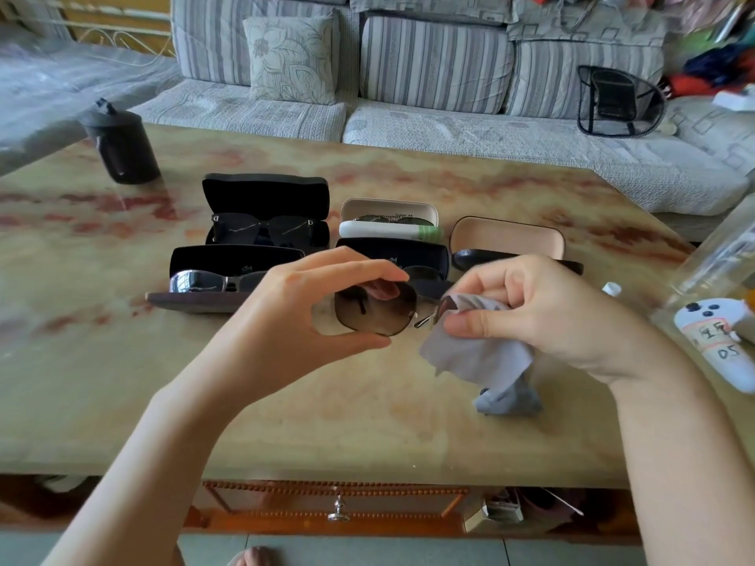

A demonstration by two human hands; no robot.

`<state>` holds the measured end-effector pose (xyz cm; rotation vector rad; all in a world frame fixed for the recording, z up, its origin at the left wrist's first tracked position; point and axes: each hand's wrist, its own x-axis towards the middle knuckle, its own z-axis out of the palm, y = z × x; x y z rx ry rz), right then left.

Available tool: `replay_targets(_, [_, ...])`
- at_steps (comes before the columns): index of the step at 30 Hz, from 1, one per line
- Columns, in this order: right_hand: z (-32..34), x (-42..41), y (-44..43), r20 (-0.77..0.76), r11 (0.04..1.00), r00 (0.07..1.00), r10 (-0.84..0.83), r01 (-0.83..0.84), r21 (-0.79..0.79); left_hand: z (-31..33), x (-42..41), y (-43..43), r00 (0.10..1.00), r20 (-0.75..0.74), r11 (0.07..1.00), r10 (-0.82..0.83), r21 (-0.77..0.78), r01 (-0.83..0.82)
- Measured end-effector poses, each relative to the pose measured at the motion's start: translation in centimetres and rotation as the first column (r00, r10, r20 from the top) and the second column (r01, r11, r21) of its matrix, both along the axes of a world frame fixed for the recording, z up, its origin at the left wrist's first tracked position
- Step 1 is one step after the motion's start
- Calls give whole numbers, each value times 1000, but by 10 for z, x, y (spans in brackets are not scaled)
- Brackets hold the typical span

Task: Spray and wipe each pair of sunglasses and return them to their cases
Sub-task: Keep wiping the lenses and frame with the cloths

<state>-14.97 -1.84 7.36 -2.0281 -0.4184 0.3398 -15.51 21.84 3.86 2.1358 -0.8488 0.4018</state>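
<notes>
1. Holding a pair of brown-tinted sunglasses (376, 310) above the worktop (286, 402), the left hand (294, 304) pinches one lens, thumb under its lower rim and fingers curled over the top.
2. The right hand (531, 308) is closed on a grey cloth (486, 357), thumb and fingers pressing it round the other lens, which is mostly hidden.
3. The cloth's loose end hangs down below the right hand in a bunched fold; whether it touches the worktop I cannot tell.
4. Behind the hands stand five open cases in a cluster.
5. At the back left, a black case (265, 194) holds dark sunglasses (261, 230).
6. Just in front of it, a second black case (233, 257) holds mirrored sunglasses (196, 281).
7. In the middle, a white case (388, 208) holds a thin-framed pair, and a third black case (392, 255) sits in front of it, partly hidden by the left hand's fingers.
8. To the right lies a tan-lined case (506, 239), lid up.
9. A black canister (122, 145) stands at the far left corner, well apart from the cases.
10. A striped sofa (408, 128) runs along the far side of the worktop.
</notes>
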Motion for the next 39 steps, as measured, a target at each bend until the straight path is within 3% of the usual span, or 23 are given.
replay_targets(4, [0,0,1,42,999,998,-41,42,-29,-1,-1,-3,1000,-13,1000,-25,-18,25])
replay_targets(8, [-4,2,2,246,964,959,-141,189,-185,-3,0,-5,999,-17,999,-28,-28,27])
replay_targets(11, [3,-3,-7,330,941,936,-120,213,-261,-1,0,-3,1000,-30,998,-5,-56,4])
replay_targets(15, [10,-8,-15,220,939,975,-43,115,-325,1,0,-3,1000,-8,998,10,-64,-11])
replay_targets(18, [4,-4,-12,82,970,995,50,-29,-242,0,-1,-5,1000,-4,998,-14,-61,14])
replay_targets(21, [3,-4,-9,-18,986,998,60,-62,-156,0,-1,-5,1000,3,998,-25,-49,25])
replay_targets(31, [-3,-1,-2,-2,996,996,84,-84,34,0,-1,-5,999,17,999,-28,-17,28])
replay_targets(39, [0,-3,-19,-95,985,981,172,-170,25,0,1,-6,999,16,999,-35,-32,35])
